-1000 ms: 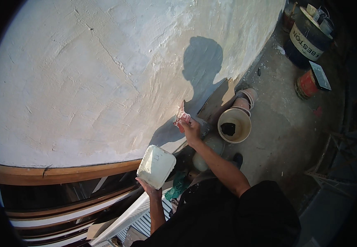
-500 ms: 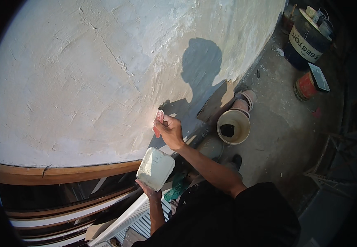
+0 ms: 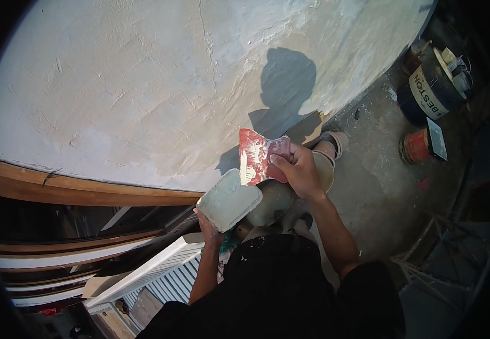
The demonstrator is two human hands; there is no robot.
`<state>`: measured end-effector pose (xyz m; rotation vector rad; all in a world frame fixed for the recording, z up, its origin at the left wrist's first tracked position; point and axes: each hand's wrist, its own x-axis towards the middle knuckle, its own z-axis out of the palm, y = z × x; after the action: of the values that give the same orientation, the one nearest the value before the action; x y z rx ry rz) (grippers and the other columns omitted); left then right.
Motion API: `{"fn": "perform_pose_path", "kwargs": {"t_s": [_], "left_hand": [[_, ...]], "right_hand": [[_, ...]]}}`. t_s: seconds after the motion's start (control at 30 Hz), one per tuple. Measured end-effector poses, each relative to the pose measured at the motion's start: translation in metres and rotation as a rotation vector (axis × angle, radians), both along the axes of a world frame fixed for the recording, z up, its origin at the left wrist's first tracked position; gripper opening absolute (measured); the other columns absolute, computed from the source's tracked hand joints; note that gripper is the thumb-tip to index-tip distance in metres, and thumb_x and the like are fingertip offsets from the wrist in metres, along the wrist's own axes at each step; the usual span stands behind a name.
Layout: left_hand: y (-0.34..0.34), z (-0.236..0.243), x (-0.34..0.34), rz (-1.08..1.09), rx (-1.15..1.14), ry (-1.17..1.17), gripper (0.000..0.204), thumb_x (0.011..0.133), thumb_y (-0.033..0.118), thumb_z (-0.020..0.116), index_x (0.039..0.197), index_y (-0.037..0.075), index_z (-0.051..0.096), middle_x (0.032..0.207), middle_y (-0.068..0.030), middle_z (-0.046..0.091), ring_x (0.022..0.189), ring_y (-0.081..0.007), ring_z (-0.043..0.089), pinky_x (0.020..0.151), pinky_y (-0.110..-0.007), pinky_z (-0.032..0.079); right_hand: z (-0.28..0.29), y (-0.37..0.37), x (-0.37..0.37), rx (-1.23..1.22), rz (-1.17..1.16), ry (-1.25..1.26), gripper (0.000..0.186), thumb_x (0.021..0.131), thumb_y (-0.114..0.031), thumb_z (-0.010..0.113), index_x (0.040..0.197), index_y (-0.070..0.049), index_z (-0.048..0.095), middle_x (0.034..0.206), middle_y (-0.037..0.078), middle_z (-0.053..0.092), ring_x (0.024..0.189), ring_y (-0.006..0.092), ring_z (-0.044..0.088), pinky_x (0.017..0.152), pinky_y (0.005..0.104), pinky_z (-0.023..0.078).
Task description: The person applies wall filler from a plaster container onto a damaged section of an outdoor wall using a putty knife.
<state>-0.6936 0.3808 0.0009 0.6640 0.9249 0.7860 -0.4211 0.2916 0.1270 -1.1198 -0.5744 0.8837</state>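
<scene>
My right hand (image 3: 304,174) grips the handle of a red plastic putty spreader (image 3: 253,157), its broad blade smeared with white. The blade points left, just above and right of a white rectangular tub (image 3: 229,199). My left hand (image 3: 207,228) supports this tub from its lower left, fingers partly hidden beneath it. Pale residue coats the tub's inside. Beyond both hands spreads a rough whitish plastered wall (image 3: 126,107), carrying my head's shadow.
A wooden ledge (image 3: 98,183) borders the wall at left, above a white slatted rack (image 3: 160,271). On the floor at right are a cream bucket (image 3: 325,169), a red tin (image 3: 415,147) and a dark drum (image 3: 428,93) topped with containers. A metal frame (image 3: 431,260) stands lower right.
My right hand has drawn the spreader back from the wall and turned its broad face into view, over by the tub. The tub has moved up and right, and the view has shifted.
</scene>
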Motion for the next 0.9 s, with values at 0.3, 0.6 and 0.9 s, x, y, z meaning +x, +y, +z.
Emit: {"fn": "perform_pose_path", "kwargs": {"t_s": [0.3, 0.6, 0.9], "left_hand": [[-0.037, -0.028, 0.08, -0.016, 0.04, 0.056, 0.058, 0.101, 0.046, 0.026, 0.121, -0.003, 0.048, 0.112, -0.0117, 0.058, 0.102, -0.0187, 0.057, 0.09, -0.031, 0.045], [-0.073, -0.038, 0.138, -0.096, 0.359, 0.101, 0.05, 0.103, 0.037, 0.026, 0.109, -0.004, 0.053, 0.099, -0.0092, 0.059, 0.092, -0.0143, 0.055, 0.086, -0.028, 0.043], [-0.102, -0.051, 0.176, -0.122, 0.296, 0.035, 0.048, 0.103, 0.037, 0.026, 0.107, -0.002, 0.053, 0.1, -0.0088, 0.059, 0.092, -0.0144, 0.055, 0.086, -0.029, 0.043]], "right_hand": [[0.025, -0.075, 0.033, -0.5, 0.214, -0.901, 0.016, 0.073, -0.008, 0.061, 0.076, 0.006, 0.057, 0.065, 0.025, 0.056, 0.063, 0.0382, 0.059, 0.059, 0.0419, 0.045], [0.0, -0.087, 0.066, -0.807, 0.083, -1.14, 0.019, 0.064, -0.01, 0.061, 0.066, 0.008, 0.058, 0.065, 0.029, 0.055, 0.067, 0.0436, 0.06, 0.06, 0.0456, 0.047], [-0.028, -0.111, 0.106, -0.833, 0.187, -0.928, 0.02, 0.063, -0.013, 0.062, 0.063, 0.007, 0.061, 0.056, 0.022, 0.057, 0.053, 0.0314, 0.062, 0.052, 0.0402, 0.046]]}}
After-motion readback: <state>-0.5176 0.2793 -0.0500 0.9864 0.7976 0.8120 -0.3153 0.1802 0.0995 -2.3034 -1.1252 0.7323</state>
